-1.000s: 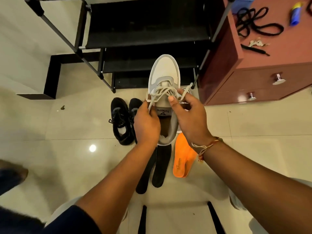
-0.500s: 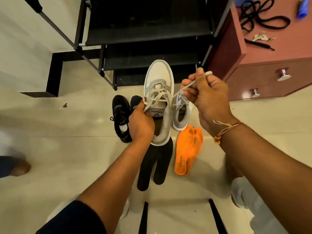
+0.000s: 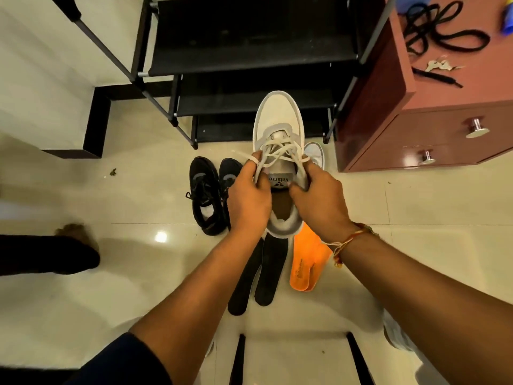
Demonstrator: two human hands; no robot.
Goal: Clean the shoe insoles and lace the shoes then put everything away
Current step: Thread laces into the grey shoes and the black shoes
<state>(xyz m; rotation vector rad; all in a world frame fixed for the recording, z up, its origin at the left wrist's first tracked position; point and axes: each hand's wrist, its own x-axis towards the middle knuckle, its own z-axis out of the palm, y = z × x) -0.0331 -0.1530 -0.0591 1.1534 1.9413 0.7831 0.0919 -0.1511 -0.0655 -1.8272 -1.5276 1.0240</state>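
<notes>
Both hands hold a white shoe [image 3: 279, 126] over the floor, lacing it.

The left hand [image 3: 248, 201] pinches a loop of the pale lace [image 3: 273, 151]; the right hand [image 3: 319, 198] grips the shoe's side with the other strand. Below lie two black insoles [image 3: 270, 273] and orange insoles [image 3: 308, 259]; left, a pair of black shoes [image 3: 205, 195]. Beyond stands a black shoe rack [image 3: 249, 45], shelves dark. On the red cabinet's surface [image 3: 477, 87] lie black laces [image 3: 441, 37].
</notes>
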